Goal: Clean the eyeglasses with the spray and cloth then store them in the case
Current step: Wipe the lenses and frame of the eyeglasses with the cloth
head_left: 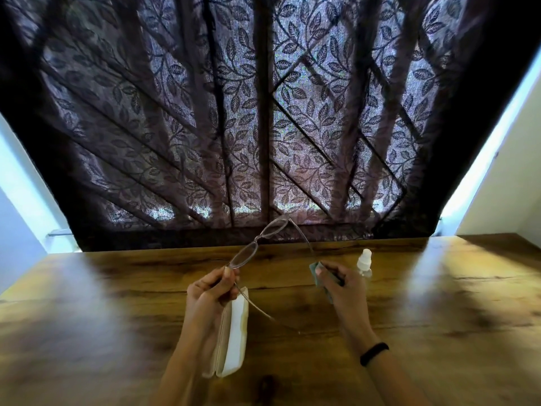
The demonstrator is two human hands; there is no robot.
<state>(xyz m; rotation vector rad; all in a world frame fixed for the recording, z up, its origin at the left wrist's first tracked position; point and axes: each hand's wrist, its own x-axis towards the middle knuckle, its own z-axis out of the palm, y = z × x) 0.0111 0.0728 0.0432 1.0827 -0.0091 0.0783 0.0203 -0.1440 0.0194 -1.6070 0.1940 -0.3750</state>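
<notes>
Clear-framed eyeglasses are held up above the wooden table, arms unfolded. My left hand pinches the near lens corner at the hinge. My right hand grips a teal cloth wrapped around the tip of the far temple arm. A white glasses case lies open on the table under my left wrist. A small clear spray bottle with a white cap stands just behind my right hand.
A dark leaf-patterned curtain hangs right behind the table's far edge. Pale walls flank it on both sides. A black band circles my right wrist.
</notes>
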